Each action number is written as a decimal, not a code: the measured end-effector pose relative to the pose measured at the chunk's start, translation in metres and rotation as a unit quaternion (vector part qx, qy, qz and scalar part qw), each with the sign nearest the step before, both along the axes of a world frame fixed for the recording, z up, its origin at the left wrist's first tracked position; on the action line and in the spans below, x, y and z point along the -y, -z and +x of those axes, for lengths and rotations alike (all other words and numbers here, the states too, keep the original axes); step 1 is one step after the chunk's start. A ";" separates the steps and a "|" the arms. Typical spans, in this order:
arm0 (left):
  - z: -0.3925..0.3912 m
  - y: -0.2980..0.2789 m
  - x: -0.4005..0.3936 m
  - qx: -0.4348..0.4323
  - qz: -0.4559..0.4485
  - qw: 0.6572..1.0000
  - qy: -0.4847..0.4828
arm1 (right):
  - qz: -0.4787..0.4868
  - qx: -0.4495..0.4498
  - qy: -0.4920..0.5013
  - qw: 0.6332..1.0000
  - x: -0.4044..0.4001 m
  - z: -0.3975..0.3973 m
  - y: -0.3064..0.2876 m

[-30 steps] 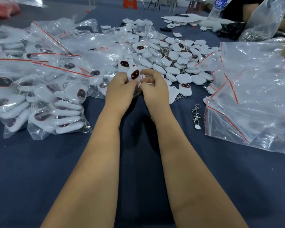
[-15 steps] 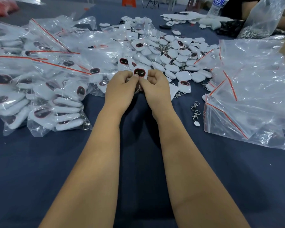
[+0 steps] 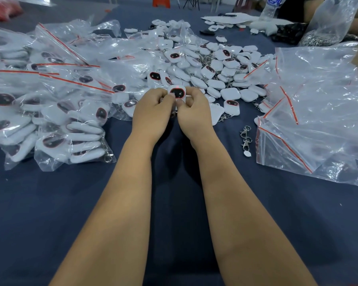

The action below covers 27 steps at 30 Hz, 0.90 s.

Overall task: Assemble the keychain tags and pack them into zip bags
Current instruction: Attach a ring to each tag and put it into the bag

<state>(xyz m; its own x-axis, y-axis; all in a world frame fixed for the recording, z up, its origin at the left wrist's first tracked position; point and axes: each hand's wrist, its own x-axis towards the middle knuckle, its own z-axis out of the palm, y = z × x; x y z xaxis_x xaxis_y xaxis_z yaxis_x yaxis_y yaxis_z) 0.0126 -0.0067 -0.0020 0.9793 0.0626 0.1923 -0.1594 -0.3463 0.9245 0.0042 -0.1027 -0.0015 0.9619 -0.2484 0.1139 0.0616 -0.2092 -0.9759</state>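
Hands met at the middle of the desk (image 3: pixel 50 213), which was covered in dark blue cloth. The left hand (image 3: pixel 151 112) and the right hand (image 3: pixel 194 112) both pinched one white keychain tag (image 3: pixel 177 92) between curled fingers and thumbs, holding it just above the cloth with its dark oval face, edged in red, turned up toward the camera. A bit of metal hardware showed below the tag between the two hands, too hidden to make out.

Just beyond the hands lay a loose pile of white tags (image 3: pixel 219 67), some face up, some face down, with metal clips tangled among them. To the left sat filled zip bags (image 3: pixel 56 124) with red seal strips, stacked and overlapping, each packed with tags. To the right lay a heap of empty zip bags (image 3: pixel 318 112), clear with red strips. Between that heap and the right forearm, a metal clasp chain (image 3: pixel 246 139) with a small white disc at its end lay on the cloth, apart from both hands.

At the far right edge, another person's arm (image 3: pixel 310 9) showed behind a clear bag of metal parts (image 3: pixel 327 27), with a water bottle (image 3: pixel 271 7) near it.
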 end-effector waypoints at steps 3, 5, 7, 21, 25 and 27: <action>0.001 0.001 0.000 -0.005 0.009 1.000 -0.007 | 0.018 0.006 0.002 1.000 0.001 0.000 -0.003; 0.002 0.001 0.000 -0.004 0.010 1.000 -0.005 | 0.055 0.005 -0.002 0.998 0.002 -0.001 -0.004; 0.001 0.001 0.000 0.001 0.014 1.000 -0.003 | 0.083 0.004 0.000 0.997 0.003 -0.002 -0.005; 0.000 0.002 0.003 0.020 0.080 0.997 0.005 | 0.050 0.018 0.023 0.998 0.001 -0.004 -0.005; 0.002 0.005 0.003 0.019 0.087 0.996 0.002 | 0.049 0.021 0.027 0.998 0.000 -0.004 -0.005; 0.002 0.005 0.003 0.012 0.066 0.998 -0.002 | 0.064 0.019 0.030 0.997 0.001 -0.004 -0.005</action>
